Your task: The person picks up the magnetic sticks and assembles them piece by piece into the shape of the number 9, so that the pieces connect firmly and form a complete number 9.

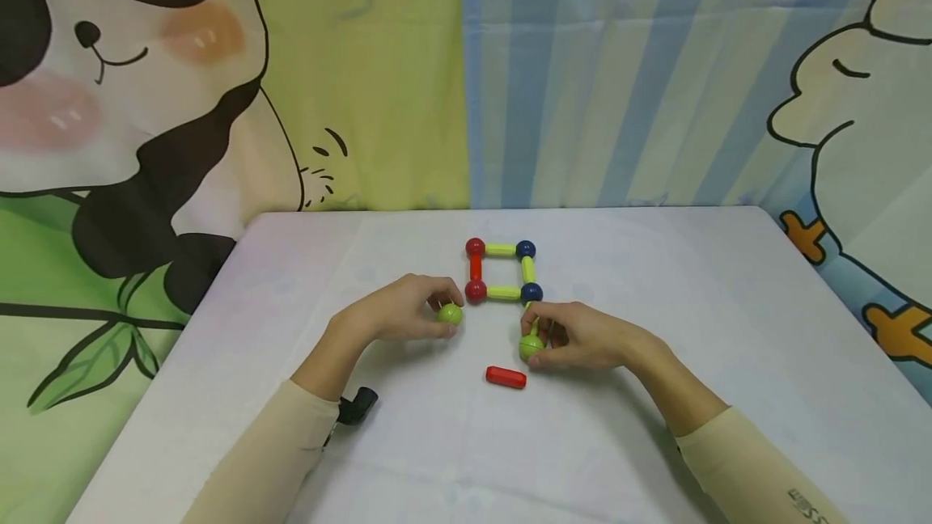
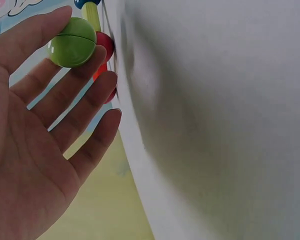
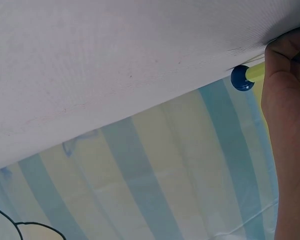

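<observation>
My left hand [image 1: 408,310] pinches a glossy green ball [image 2: 72,42] between thumb and fingertips, left of the square frame. The other fingers spread out loosely in the left wrist view. My right hand [image 1: 582,335] holds a second green ball [image 1: 531,348] at the near end of a yellow-green rod [image 1: 535,327]. That rod runs up to the near dark blue ball [image 1: 531,292], partly hidden by my fingers. Two red balls, two blue balls, one red rod [image 1: 476,267] and several yellow-green rods form the square. A loose red rod [image 1: 506,378] lies between my hands, nearer to me.
A white cloth covers the table [image 1: 619,257]. Beside my left forearm is a small black object [image 1: 358,406], partly behind the sleeve. A printed curtain [image 1: 393,103] with a panda and stripes stands behind the table's far edge.
</observation>
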The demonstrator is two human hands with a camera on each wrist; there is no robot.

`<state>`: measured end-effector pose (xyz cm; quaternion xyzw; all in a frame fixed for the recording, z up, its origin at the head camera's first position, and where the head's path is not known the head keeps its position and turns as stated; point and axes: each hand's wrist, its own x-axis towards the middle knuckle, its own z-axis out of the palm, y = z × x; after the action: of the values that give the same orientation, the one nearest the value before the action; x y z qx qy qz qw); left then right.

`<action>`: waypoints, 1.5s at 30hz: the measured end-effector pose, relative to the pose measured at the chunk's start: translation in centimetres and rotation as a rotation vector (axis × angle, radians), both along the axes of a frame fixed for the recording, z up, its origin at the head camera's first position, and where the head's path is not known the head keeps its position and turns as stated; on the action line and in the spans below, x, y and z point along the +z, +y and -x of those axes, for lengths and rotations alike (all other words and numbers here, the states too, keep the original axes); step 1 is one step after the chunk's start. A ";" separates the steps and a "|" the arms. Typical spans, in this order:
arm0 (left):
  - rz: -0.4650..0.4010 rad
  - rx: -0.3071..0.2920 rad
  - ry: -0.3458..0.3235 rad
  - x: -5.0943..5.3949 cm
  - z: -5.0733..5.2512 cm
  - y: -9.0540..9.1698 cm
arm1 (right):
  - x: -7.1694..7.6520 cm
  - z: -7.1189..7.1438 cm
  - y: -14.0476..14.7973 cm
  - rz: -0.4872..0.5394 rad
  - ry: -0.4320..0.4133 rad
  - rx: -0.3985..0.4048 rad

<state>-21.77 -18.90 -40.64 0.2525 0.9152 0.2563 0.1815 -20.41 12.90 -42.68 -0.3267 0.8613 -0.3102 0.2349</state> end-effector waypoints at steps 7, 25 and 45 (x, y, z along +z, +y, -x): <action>0.039 -0.045 -0.020 0.0 0.0 1.0 | 0.0 0.1 0.1 0.005 0.016 0.004; 0.092 -0.061 0.005 -0.4 -0.4 2.4 | 0.2 0.0 -0.1 -0.007 0.010 0.014; 0.143 -0.163 0.191 0.9 -2.7 4.6 | 0.4 0.2 0.7 0.009 -0.039 0.046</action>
<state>-19.08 -14.30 -39.77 0.3355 0.9207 0.1497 0.1314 -20.65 13.61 -42.31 -0.3415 0.8475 -0.3148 0.2570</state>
